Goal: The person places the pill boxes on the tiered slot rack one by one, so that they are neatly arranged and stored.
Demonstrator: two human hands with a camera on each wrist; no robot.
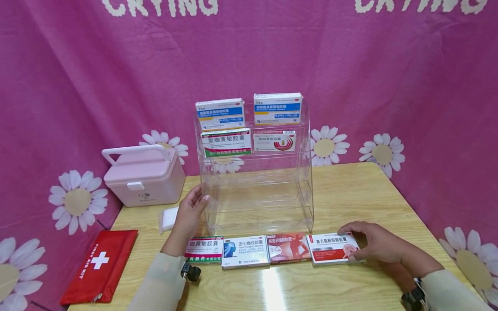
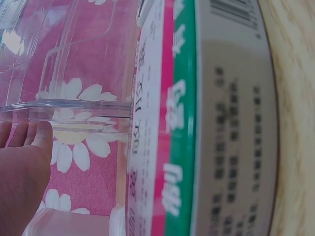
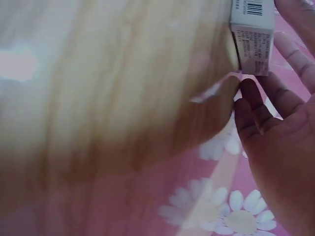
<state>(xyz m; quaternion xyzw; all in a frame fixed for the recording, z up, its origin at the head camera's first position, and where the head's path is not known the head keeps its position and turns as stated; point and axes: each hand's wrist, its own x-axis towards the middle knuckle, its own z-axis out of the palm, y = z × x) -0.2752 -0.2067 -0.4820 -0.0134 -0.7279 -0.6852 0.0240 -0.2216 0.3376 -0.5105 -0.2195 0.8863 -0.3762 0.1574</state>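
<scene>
My left hand (image 1: pixel 191 208) touches the left side of a clear acrylic display rack (image 1: pixel 256 218), its fingers fairly straight. In the left wrist view, fingertips of that hand (image 2: pixel 24 172) meet the rack's edge. With thumb and fingers, my right hand (image 1: pixel 379 244) grips the right end of a white-and-red medicine box (image 1: pixel 328 255) on the table. It stands at the right end of a row with a red box (image 1: pixel 289 249), a white-and-blue box (image 1: pixel 245 255) and a green-and-white box (image 1: pixel 204 248). My left wrist partly hides the green-and-white one.
Upper rack tiers hold several medicine boxes, including a white-and-blue box (image 1: pixel 278 110) and another green-and-white box (image 1: pixel 227 142). On the wooden table (image 1: pixel 350 190) are a pink handled case (image 1: pixel 144 177), a red first aid pouch (image 1: pixel 103 268) and a small white packet (image 1: pixel 169 218).
</scene>
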